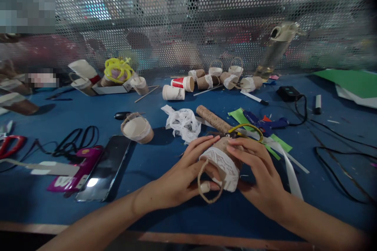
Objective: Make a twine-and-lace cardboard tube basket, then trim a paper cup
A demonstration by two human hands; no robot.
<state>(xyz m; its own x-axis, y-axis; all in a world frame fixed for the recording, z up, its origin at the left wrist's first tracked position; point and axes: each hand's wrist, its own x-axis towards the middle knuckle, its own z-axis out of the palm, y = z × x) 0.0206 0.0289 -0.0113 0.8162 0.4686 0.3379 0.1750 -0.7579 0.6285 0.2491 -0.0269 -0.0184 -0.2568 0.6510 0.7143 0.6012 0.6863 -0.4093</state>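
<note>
Between my two hands lies a small twine-covered cup [219,160], tilted on its side, with white lace round its rim and a twine loop handle [209,200] hanging toward me. My left hand [191,168] grips its left side, the thumb at the cup's mouth. On the right side and top, the fingers of my right hand [259,168] press against it. Just beyond lie scissors with yellow handles [260,131] and a roll of twine [212,117]. A heap of white lace ribbon [184,123] sits to the left of them.
A finished-looking lace cup [138,129], a phone [104,168] and a purple glue gun [78,170] are at left. A blue glue gun [265,122] with its cord lies at right. Paper cups [173,92], small baskets [215,71] and a bottle [273,53] line the mesh partition [165,19].
</note>
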